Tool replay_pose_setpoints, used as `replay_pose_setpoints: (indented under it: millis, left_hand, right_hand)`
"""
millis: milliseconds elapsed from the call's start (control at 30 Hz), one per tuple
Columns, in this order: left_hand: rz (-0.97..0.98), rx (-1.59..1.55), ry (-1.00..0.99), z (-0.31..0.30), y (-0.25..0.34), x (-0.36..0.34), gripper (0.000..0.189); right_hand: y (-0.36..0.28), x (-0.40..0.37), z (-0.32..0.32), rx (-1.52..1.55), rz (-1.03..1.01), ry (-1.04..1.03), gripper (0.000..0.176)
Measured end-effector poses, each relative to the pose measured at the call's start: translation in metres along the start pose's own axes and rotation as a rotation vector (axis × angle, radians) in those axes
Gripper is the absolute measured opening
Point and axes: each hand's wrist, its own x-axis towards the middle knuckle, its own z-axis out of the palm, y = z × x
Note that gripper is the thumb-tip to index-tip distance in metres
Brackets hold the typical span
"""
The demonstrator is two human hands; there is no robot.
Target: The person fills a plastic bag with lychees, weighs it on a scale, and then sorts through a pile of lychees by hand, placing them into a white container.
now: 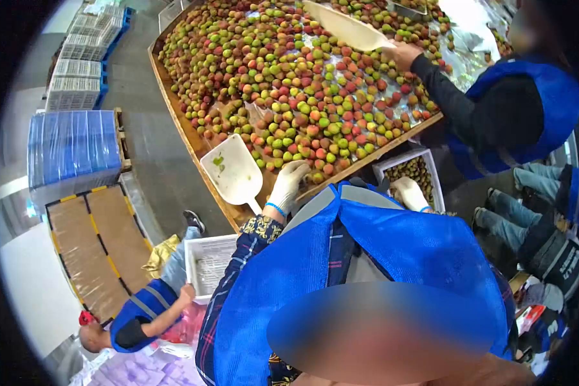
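A broad heap of red and green lychees covers a wooden-rimmed sorting table. My left hand, in a white knit glove, rests at the near rim beside the closest fruit, its fingers loosely bent and apart from any clear hold. Just left of it lies a white scoop with a few green leaf bits in it, handle toward me. My right hand, also gloved, is over the near side of a white crate of small brownish fruit. Its fingers are curled, and what they hold is hidden.
At right, a co-worker's bare hand grips another large scoop in the heap. A person in a blue vest at lower left holds a white crate. Stacked crates and pallets stand left. Other people are at right.
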Motion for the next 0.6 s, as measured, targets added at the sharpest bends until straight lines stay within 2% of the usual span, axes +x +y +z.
replay_pose_setpoints:
  millis: [33,133,200,233,300,367,567,600]
  left_hand:
    - [0.003,-0.019,-0.010,-0.007,0.003,0.008,0.042]
    - [-0.002,-0.103,-0.065,-0.015,0.014,0.025,0.044]
    - [-0.033,-0.071,-0.097,-0.013,0.036,0.023,0.044]
    - [-0.037,-0.023,-0.116,-0.011,0.048,0.029,0.043]
    - [-0.027,-0.097,-0.127,-0.014,0.058,0.034,0.040]
    - [0.113,-0.016,-0.146,-0.020,0.052,0.045,0.039]
    - [-0.036,-0.062,-0.025,-0.019,0.024,0.058,0.046]
    - [-0.024,0.019,0.013,-0.016,0.040,0.052,0.043]
  right_hand:
    - [-0.063,0.024,-0.034,0.429,0.620,-0.044,0.028]
    - [-0.143,0.082,-0.081,0.237,0.553,0.100,0.030]
    - [-0.166,0.097,-0.103,0.245,0.521,0.196,0.028]
    - [-0.161,0.092,-0.100,0.142,0.546,0.320,0.027]
    - [-0.106,0.059,-0.081,0.099,0.637,0.379,0.030]
    - [-0.047,0.054,-0.051,0.020,0.632,0.264,0.028]
    - [0.037,0.061,-0.017,-0.195,0.322,-0.282,0.024]
    - [0.042,0.066,-0.025,-0.211,0.281,-0.343,0.023]
